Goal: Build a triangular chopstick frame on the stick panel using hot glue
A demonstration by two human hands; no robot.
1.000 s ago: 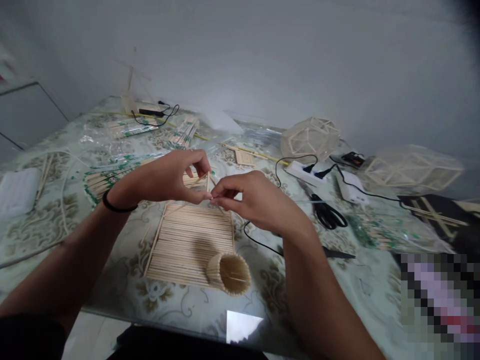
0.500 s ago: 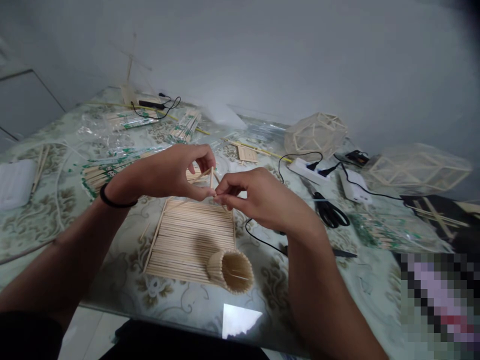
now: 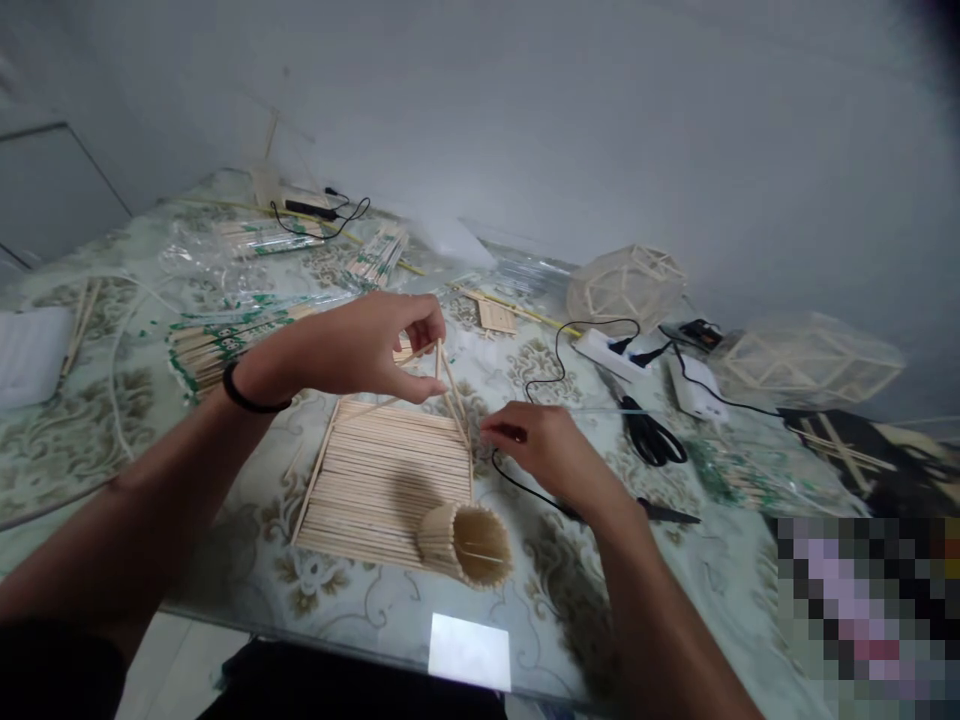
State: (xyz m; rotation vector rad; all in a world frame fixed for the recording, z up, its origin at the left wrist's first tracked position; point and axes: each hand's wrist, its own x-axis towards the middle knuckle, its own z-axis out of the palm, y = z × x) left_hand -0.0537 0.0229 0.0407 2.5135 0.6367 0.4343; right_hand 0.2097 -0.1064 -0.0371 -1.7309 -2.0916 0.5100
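Observation:
My left hand (image 3: 367, 345), a black band on its wrist, pinches the top of a few thin wooden sticks (image 3: 448, 385) that lean together above the far edge of a flat mat of wooden sticks (image 3: 382, 475). My right hand (image 3: 540, 445) hovers low just right of the mat's far right corner, fingers curled together; I cannot make out anything in them. A small round cup made of sticks (image 3: 466, 542) lies on its side on the mat's near right corner.
Black scissors (image 3: 651, 437), a white power strip (image 3: 606, 352) with black cables, and a white box (image 3: 696, 385) lie to the right. Two stick polyhedra (image 3: 626, 285) stand at the back right. Packets of sticks (image 3: 217, 340) lie at the left on the glass-topped table (image 3: 300, 600).
My right hand has let go of the upright sticks and dropped down to the right, toward the mat's corner. My left hand still holds the sticks' top.

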